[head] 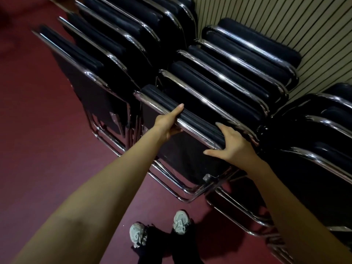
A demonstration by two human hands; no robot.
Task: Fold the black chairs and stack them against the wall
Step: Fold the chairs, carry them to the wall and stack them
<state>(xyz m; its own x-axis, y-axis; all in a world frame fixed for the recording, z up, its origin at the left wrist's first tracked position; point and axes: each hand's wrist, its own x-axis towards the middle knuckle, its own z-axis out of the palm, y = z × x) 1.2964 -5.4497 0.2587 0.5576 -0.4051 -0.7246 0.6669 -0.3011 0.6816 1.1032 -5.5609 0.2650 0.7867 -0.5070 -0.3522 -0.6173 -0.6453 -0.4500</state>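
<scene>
A folded black chair [182,159] with a chrome tube frame stands at the front of the middle row of folded chairs. My left hand [168,121] grips its top chrome bar, thumb lying along the padded edge and fingers curled under the bar. My right hand [231,144] grips the same top edge further right, fingers over the black padding and thumb pointing left below the bar. Behind this chair several more folded black chairs [234,73] lean in a row toward the striped wall [285,18].
Another row of folded chairs [106,46] leans at the left, a third [327,141] at the right. Chrome legs [182,193] rest on the dark red floor [38,121]. My two grey shoes [158,228] stand just in front of the chair.
</scene>
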